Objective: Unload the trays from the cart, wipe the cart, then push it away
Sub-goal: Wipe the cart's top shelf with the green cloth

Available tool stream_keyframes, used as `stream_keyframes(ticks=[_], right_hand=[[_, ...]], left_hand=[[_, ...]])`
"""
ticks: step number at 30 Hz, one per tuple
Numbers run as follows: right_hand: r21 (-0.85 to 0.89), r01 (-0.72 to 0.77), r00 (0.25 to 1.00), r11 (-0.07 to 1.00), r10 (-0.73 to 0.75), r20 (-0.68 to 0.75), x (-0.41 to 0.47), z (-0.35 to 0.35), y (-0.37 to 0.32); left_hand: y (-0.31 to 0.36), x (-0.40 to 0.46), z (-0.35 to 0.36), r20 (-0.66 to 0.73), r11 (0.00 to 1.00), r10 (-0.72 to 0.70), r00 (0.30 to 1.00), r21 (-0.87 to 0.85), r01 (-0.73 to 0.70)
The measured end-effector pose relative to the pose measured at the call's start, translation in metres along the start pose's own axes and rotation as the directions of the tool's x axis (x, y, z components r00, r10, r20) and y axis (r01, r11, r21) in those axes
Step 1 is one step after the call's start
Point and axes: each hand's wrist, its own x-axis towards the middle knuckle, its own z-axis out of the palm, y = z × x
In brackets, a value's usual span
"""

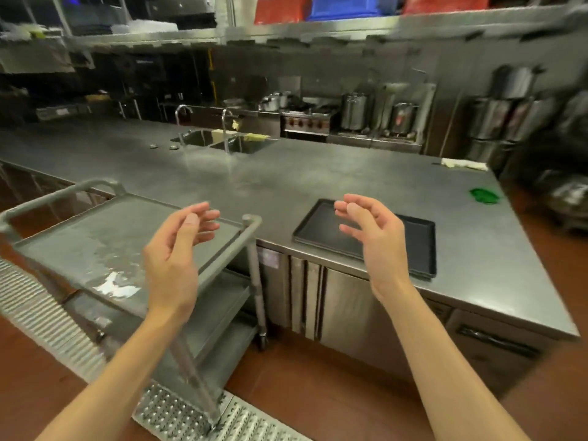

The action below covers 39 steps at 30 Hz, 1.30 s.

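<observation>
A steel three-shelf cart (pixel 95 230) stands at the lower left against the counter, its top shelf bare and glinting wet. A stack of black trays (pixel 413 246) lies on the steel counter (pixel 286 183) near its front edge. My left hand (pixel 178 249) hovers above the cart's right end, fingers loosely curved, holding nothing. My right hand (pixel 372 237) hovers over the near part of the trays, fingers relaxed and empty. A green cloth (pixel 484 195) lies at the counter's right edge.
A double sink (pixel 222 141) with two taps sits at the counter's far side. A white rag (pixel 463 163) lies at the far right corner. Stoves and large pots line the back wall. A metal floor grate (pixel 197 418) runs under the cart.
</observation>
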Motion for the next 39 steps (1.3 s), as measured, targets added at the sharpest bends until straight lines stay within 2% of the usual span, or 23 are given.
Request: stream_keyframes(ticks=[6,11,19,25,31,39], right_hand=[[-0.050,0.050,0.967,0.997,-0.061,-0.249,0.030,-0.190,-0.014],[-0.138,0.062,0.904,0.988,-0.114,-0.412,0.048,-0.354,-0.036],[-0.249,0.040,0.780,0.968,-0.186,-0.598,0.074,-0.564,-0.047],[-0.309,0.003,0.748,0.951,-0.207,-0.631,0.140,-0.709,-0.021],[-0.300,-0.020,0.753,0.954,-0.183,-0.632,0.240,-0.847,-0.013],[-0.282,0.026,0.804,0.959,-0.188,-0.564,0.386,-1.003,0.001]], left_hand=[[0.008,-0.020,0.200,0.238,0.991,0.061,0.969,-0.131,-0.030],[0.029,-0.059,0.391,0.312,0.947,0.050,0.949,-0.316,0.054],[0.051,-0.123,0.636,0.493,0.907,0.068,0.867,-0.393,0.153],[0.033,-0.148,0.812,0.512,0.889,0.080,0.855,-0.424,0.171],[0.023,-0.148,0.991,0.523,0.876,0.028,0.852,-0.424,0.231],[0.019,-0.117,1.178,0.453,0.908,0.085,0.887,-0.401,0.118]])
